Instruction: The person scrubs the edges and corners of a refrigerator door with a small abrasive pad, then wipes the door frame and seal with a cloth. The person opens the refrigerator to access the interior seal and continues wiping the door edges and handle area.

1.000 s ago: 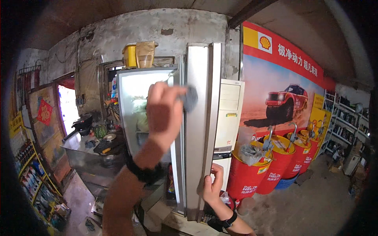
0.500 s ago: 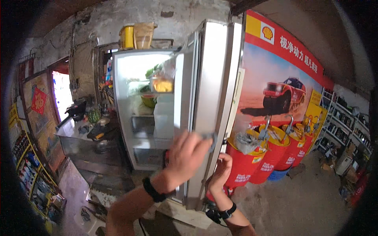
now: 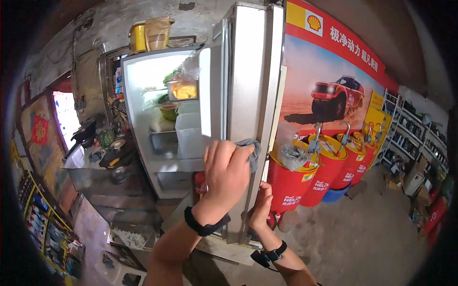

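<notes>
A tall silver fridge door (image 3: 248, 71) stands open, edge toward me. My left hand (image 3: 226, 169), with a black wristband, presses a grey cloth (image 3: 251, 151) against the door's edge at mid-height. My right hand (image 3: 261, 206), a dark watch on its wrist, grips the same edge lower down. Behind the door the lit fridge interior (image 3: 157, 90) shows shelves with bowls, greens and a white container.
Several red drums (image 3: 305, 178) with pumps stand right of the fridge under a large wall poster (image 3: 334, 90). A cluttered metal counter (image 3: 95, 155) is at the left. A yellow tin (image 3: 138, 38) and brown bag sit on the fridge top. Stocked shelves (image 3: 420, 138) line the far right.
My left hand with the cloth has come down the door from its upper part to mid-height. The right hand stayed on the lower edge. More of the fridge interior shows.
</notes>
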Demonstrator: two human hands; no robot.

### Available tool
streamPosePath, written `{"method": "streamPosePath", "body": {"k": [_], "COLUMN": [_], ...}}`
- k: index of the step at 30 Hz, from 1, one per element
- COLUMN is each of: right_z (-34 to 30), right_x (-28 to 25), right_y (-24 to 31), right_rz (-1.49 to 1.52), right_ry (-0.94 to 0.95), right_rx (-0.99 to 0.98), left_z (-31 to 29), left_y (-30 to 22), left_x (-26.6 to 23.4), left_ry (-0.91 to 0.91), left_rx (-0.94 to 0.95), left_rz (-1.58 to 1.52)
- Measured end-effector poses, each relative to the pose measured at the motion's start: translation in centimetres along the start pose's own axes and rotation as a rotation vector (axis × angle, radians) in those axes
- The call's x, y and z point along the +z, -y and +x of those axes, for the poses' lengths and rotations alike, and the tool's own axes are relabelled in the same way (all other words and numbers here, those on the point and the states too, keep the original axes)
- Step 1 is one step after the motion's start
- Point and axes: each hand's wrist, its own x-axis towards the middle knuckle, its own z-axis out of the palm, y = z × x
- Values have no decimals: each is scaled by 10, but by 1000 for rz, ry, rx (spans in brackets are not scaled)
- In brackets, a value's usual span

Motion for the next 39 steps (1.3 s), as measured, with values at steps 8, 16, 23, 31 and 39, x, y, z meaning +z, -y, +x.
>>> {"method": "streamPosePath", "body": {"k": [8,16,23,31,39], "right_z": [3,12,11,10,18], "right_x": [-21,-32,-45,-32,-53], "right_y": [6,3,-9,6,-7], "right_rz": [202,94,120,120,158], "right_ry": [26,-22,-33,-41,-20], "right_rx": [182,151,175,169,154], "left_z": [-129,-102,49,102,-117], "left_y": [-20,-21,-28,-22,-32], "left_x": [-1,11,30,31,7], "left_ry": [294,269,-77,-78,491], "left_rx": [95,146,3,44,107], "left_rz": [65,97,84,137,-19]}}
